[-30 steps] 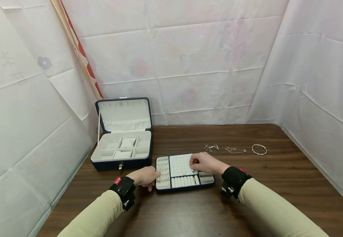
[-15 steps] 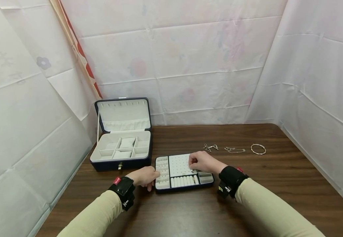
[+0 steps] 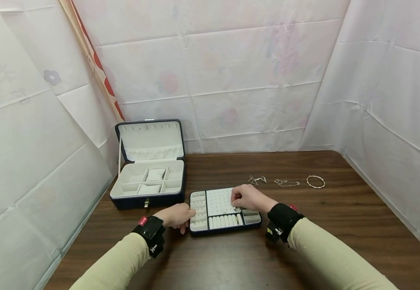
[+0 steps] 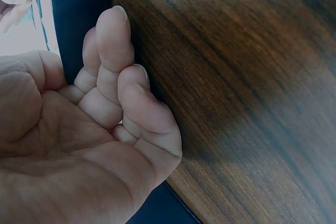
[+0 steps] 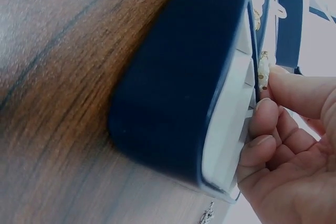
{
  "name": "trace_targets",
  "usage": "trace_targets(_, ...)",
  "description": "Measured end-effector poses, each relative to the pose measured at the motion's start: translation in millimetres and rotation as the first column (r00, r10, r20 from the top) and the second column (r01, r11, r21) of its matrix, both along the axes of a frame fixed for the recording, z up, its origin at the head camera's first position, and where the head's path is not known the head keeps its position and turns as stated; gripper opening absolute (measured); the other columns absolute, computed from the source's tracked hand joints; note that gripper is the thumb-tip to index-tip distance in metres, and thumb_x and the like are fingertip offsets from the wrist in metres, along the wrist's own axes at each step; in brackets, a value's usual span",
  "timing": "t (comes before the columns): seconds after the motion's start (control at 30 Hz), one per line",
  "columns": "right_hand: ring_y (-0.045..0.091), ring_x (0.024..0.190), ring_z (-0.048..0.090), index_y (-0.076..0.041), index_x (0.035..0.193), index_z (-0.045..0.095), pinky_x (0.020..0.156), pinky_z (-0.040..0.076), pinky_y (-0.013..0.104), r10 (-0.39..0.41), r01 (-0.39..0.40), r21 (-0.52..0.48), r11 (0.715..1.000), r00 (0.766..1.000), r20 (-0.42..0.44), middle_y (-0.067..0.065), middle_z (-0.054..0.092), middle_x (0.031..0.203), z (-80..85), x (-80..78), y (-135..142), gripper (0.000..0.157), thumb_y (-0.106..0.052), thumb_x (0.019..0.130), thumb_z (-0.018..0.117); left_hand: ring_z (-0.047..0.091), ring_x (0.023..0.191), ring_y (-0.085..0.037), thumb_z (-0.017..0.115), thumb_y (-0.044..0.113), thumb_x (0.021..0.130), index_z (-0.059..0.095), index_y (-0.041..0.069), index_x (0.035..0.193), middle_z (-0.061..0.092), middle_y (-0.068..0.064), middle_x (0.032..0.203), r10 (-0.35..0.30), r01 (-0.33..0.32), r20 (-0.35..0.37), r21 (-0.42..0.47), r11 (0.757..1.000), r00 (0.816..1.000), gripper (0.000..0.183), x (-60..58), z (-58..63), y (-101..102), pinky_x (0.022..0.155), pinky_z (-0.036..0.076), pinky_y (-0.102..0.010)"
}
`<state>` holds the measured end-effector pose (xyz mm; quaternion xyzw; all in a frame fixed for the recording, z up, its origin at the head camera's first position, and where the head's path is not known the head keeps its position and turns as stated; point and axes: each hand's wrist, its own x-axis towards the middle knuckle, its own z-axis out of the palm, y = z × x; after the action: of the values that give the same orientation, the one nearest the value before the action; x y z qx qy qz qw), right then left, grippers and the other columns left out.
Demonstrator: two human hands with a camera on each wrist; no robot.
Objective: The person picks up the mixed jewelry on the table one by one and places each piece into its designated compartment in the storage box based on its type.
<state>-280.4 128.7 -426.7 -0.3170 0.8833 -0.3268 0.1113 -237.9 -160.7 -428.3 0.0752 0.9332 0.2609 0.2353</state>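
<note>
A navy jewelry tray [image 3: 228, 230] with pale compartments lies flat in the middle of the table. My left hand [image 3: 175, 216] grips its left edge, thumb over the rim and curled fingers [image 4: 114, 38] against the side wall. Over the lower right of the perforated earring panel [image 3: 218, 202], my right hand [image 3: 252, 198] pinches a small gold-and-white earring [image 5: 263, 72]. Its stem is hidden by the fingers. Below the panel run white ring rolls [image 3: 224, 222], with a gold ring [image 3: 237, 219] at their right.
Behind the left hand stands an open navy jewelry box [image 3: 170, 199], its lid [image 3: 154, 139] raised. On the right of the wooden table [image 3: 318, 217] lie a tangled silver piece [image 3: 257, 180], a thin chain [image 3: 287, 183] and a round bangle [image 3: 315, 182]. Cloth sheets hang around the table.
My right wrist has shifted slightly left while the fingers stay at the same spot on the panel. The left hand keeps its place on the tray.
</note>
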Motion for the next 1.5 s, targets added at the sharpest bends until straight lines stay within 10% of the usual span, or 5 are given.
trace_targets(1.5, 0.012, 0.071, 0.054, -0.011, 0.091, 0.071, 0.072, 0.045, 0.031, -0.066, 0.067, -0.013, 0.998, 0.998, 0.016, -0.002, 0.066, 0.082, -2.9, 2.4, -0.3, 0.008, -0.007, 0.097, 0.068, 0.042, 0.045, -0.013, 0.045, 0.016, 0.095, 0.064, 0.001, 0.070, 0.063, -0.005, 0.053, 0.001, -0.001, 0.014, 0.009, 1.000, 1.000, 0.035, -1.0, -1.0, -0.7, 0.046, 0.033, -0.023)
